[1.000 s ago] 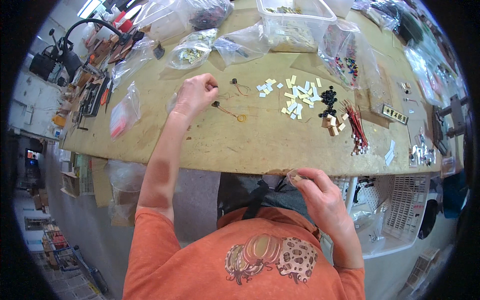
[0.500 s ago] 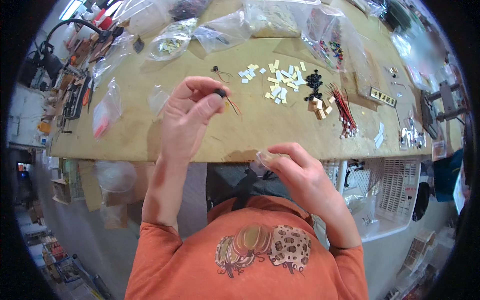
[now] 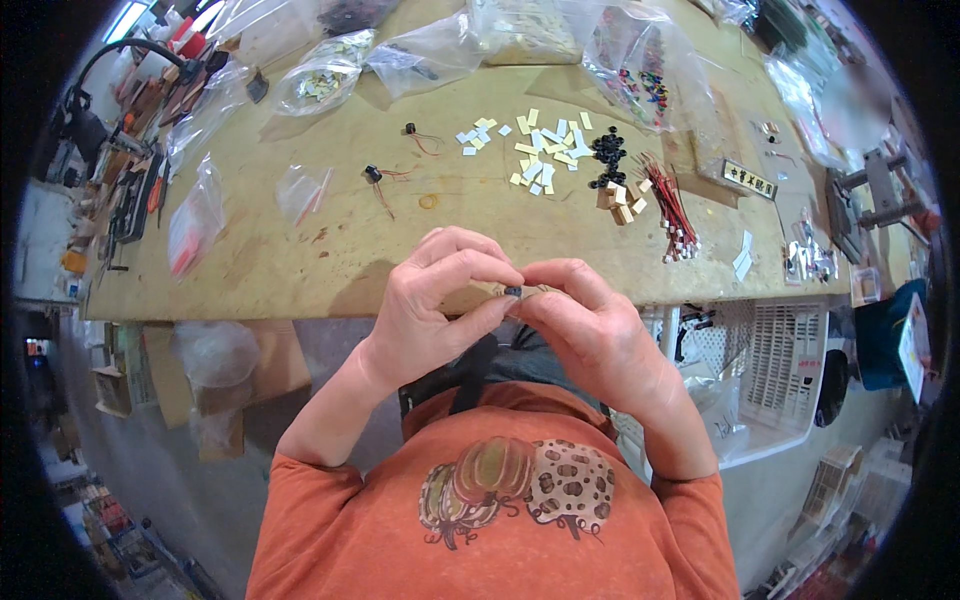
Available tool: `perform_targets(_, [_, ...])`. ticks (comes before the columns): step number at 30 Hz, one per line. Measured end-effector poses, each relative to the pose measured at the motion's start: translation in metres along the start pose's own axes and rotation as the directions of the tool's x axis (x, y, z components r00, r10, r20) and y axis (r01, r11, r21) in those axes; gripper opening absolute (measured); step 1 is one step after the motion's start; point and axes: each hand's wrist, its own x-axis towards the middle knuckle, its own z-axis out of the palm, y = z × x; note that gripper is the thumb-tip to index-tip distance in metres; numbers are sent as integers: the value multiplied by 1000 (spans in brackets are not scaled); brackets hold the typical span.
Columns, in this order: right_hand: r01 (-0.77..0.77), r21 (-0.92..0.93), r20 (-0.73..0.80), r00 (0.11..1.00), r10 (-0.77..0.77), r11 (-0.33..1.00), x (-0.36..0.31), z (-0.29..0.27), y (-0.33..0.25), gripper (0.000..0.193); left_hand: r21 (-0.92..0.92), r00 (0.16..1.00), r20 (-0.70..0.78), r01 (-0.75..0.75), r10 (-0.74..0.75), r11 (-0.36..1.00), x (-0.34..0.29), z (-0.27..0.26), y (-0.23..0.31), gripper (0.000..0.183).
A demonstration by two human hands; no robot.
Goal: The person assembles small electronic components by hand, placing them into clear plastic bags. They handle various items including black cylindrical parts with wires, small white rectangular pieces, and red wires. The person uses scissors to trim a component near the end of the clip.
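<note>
Over the table's front edge, my two hands meet at the fingertips. Thumb and index finger of my left hand (image 3: 445,290) pinch a small black part (image 3: 513,292); any wires on it are hidden. Beside it, my right hand (image 3: 590,315) is closed with its fingertips against the same spot, and what they hold is too small to make out. Farther off on the table lie a black round part with thin red wires (image 3: 372,174) and a second wired black part (image 3: 409,130). An orange-yellow ring (image 3: 428,201) lies near the closer one.
Pale and white rectangular pieces (image 3: 545,150), black round parts (image 3: 608,155), tan blocks (image 3: 622,205) and a bundle of red-and-black wires (image 3: 675,215) lie to the right. Clear plastic bags (image 3: 425,55) line the back. A white basket (image 3: 785,380) stands below the table's right front.
My left hand has come down and rightward, bringing the black part to my right hand. A wired black part and a small clear bag now show where that hand blocked the view.
</note>
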Motion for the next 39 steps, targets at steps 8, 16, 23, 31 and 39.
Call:
perform_targets(8, [-55, 147, 87, 995, 42, 988, -7, -8, 4, 20, 74, 946, 324, -13, -11, 997, 8, -4, 0, 19])
perform_targets(16, [100, -170, -53, 992, -110, 980, -20, -36, 16, 17, -179, 813, 513, 415, -275, 892, 39, 15, 11, 13])
perform_targets(23, [-13, -125, -40, 999, 8, 992, -26, -73, 34, 21, -191, 869, 479, 243, -126, 951, 76, 36, 12, 6])
perform_targets(31, [-427, 203, -357, 806, 472, 881, 7, -188, 141, 10, -118, 924, 280, -236, 260, 965, 123, 54, 0, 10])
perform_targets(39, [-576, -636, -10, 672, 740, 514, 44, -234, 233, 37, -178, 966, 132, -197, 222, 964, 116, 58, -32, 12])
